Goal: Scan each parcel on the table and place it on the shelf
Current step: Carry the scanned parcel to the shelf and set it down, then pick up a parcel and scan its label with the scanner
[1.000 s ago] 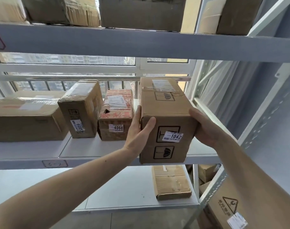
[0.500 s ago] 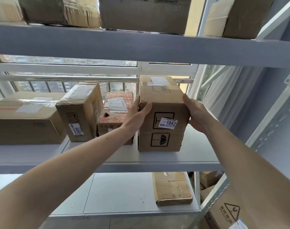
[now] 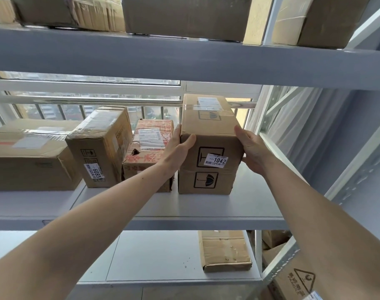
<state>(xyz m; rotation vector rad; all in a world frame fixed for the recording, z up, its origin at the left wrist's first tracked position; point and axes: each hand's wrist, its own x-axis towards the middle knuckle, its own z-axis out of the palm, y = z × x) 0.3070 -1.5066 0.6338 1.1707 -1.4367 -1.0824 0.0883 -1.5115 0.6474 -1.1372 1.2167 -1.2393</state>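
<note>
parcel [image 3: 208, 146] pushed deeper, between both hands' grip

Parcel 1042 [image 3: 208, 148] stands on the shelf [image 3: 245, 204], rightmost in a row, just right of the torn parcel [image 3: 149, 148]; parcel 6085 [image 3: 100, 148] further left.

Tall brown cardboard parcel [image 3: 208, 148], labelled 1042, stands upright on the grey shelf [image 3: 184, 219].
</note>
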